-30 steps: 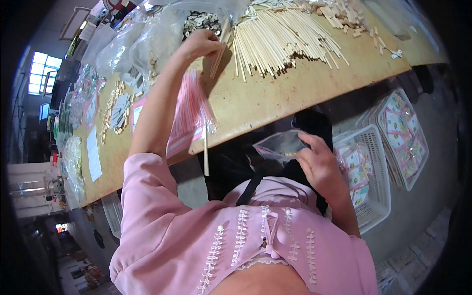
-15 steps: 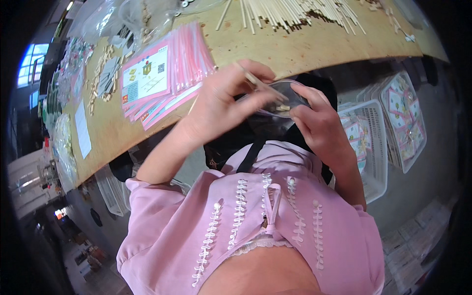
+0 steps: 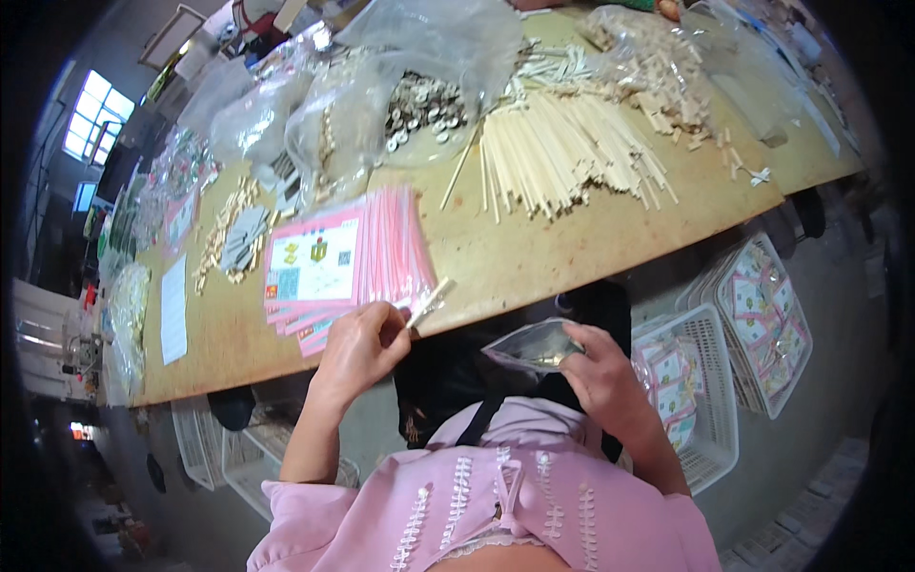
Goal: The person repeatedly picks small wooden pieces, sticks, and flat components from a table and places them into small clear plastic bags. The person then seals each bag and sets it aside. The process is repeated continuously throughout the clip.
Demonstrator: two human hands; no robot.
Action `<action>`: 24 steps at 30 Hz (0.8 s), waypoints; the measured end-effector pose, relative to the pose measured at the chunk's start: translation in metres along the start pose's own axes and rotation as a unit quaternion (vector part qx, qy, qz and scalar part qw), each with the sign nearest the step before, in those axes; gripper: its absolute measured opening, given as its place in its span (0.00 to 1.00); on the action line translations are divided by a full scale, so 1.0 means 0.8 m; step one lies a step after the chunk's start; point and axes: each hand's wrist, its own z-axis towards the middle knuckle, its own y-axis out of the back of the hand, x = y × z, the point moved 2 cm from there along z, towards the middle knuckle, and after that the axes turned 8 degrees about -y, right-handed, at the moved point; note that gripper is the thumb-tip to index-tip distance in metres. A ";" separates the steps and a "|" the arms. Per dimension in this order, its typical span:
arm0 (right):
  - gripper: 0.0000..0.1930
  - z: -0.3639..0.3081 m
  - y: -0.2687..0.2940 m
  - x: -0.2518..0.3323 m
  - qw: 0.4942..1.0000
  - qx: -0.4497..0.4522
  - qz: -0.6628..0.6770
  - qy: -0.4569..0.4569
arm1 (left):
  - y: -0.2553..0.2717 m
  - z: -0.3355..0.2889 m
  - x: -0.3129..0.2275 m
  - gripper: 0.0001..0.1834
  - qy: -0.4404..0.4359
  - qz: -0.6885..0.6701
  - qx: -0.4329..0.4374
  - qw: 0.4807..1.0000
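Left hand [image 3: 360, 351] pinches a wooden stick [image 3: 431, 303] at the tabletop's [image 3: 524, 272] front edge, bare rightward; right hand [image 3: 608, 381] grips a plastic bag [image 3: 524, 345] near a basket [image 3: 726, 400].

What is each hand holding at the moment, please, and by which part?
The left hand holds a pale wooden stick, apparently by its nearer end; the right hand holds a clear plastic bag by its right side.
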 end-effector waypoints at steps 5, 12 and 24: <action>0.06 -0.005 0.022 -0.009 0.999 -0.033 -0.012 -0.013 | 0.004 0.072 -0.024 0.07 0.027 -0.172 0.015 0.985; 0.07 -0.013 0.041 -0.038 0.996 -0.081 0.000 -0.034 | -0.018 0.283 -0.051 0.08 -0.212 0.026 -0.067 0.975; 0.07 -0.024 0.075 -0.073 0.983 -0.128 -0.003 -0.128 | -0.135 0.635 0.002 0.22 -0.138 0.214 -0.013 0.967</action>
